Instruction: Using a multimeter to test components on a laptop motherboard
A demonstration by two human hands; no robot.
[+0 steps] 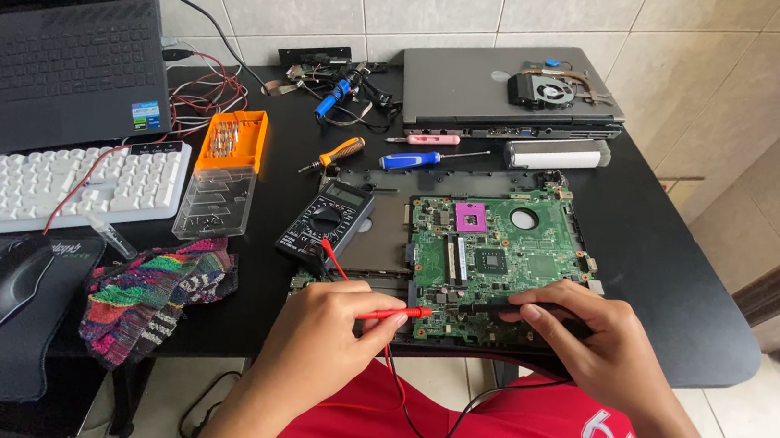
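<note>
The left hand (325, 333) pinches a red multimeter probe (394, 314), its tip touching the near edge of a green laptop motherboard (493, 249). The right hand (590, 341) grips a black probe (506, 310) against the same edge, just right of it. A black digital multimeter (325, 222) lies left of the board. Farther off sit a blue-handled screwdriver (411, 160) and an orange bit case (233, 140).

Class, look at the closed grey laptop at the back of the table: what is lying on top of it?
On the grey laptop lies a cooling fan with copper heat pipe. What lies beneath the fan is covered.
</note>
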